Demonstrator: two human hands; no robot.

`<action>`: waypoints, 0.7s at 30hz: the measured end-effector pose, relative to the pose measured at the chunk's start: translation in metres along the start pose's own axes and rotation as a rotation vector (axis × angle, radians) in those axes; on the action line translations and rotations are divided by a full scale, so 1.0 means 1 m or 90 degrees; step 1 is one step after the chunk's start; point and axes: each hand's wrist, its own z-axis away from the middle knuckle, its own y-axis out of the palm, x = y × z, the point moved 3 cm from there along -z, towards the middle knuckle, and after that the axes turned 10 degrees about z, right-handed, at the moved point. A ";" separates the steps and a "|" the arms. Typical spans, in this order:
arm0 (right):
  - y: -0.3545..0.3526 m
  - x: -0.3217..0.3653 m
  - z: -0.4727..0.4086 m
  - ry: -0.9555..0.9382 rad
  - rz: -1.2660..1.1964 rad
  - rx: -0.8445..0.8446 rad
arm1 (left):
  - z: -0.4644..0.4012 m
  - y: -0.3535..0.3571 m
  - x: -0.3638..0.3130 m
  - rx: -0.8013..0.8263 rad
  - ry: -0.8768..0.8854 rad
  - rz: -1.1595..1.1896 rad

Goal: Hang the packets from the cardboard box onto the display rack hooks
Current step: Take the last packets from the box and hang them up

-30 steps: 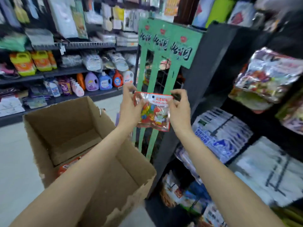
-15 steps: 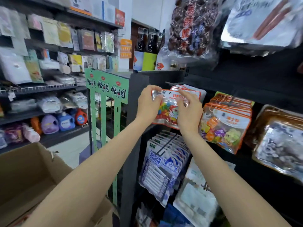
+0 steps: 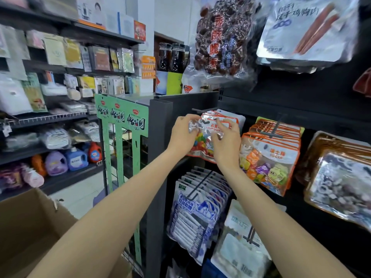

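A clear candy packet (image 3: 203,140) with a red-orange header is held up against the black display rack (image 3: 281,101). My left hand (image 3: 183,134) pinches its top left corner and my right hand (image 3: 227,141) pinches its top right part. The packet's top sits at a dark hook (image 3: 197,110) where like packets (image 3: 224,115) hang behind it. Whether the hook passes through the packet's hole is hidden by my fingers. The open cardboard box (image 3: 30,227) stands at the lower left.
Orange candy packets (image 3: 271,153) hang on the hook to the right, blue-white packets (image 3: 198,209) below. A green cardboard stand (image 3: 122,119) rises left of the rack. Shelves with detergent bottles (image 3: 66,160) line the far left across the aisle.
The view swung from the box and green stand to the black rack. Both hands carried the packet up and right to the hook; in the last half second they shifted only slightly.
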 end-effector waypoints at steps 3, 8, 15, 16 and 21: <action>0.008 -0.002 -0.006 -0.050 0.138 0.028 | -0.009 0.011 0.003 0.074 -0.011 -0.047; 0.020 -0.011 -0.014 -0.079 0.300 0.104 | -0.022 0.028 0.009 0.163 -0.031 -0.158; 0.021 -0.009 0.017 -0.117 0.224 0.068 | -0.007 0.022 0.015 0.123 0.001 -0.190; 0.023 -0.007 0.024 -0.120 0.203 0.062 | -0.001 0.016 0.015 0.107 0.020 -0.195; 0.043 0.022 0.052 -0.100 0.068 0.169 | 0.031 -0.028 0.030 0.095 -0.018 -0.232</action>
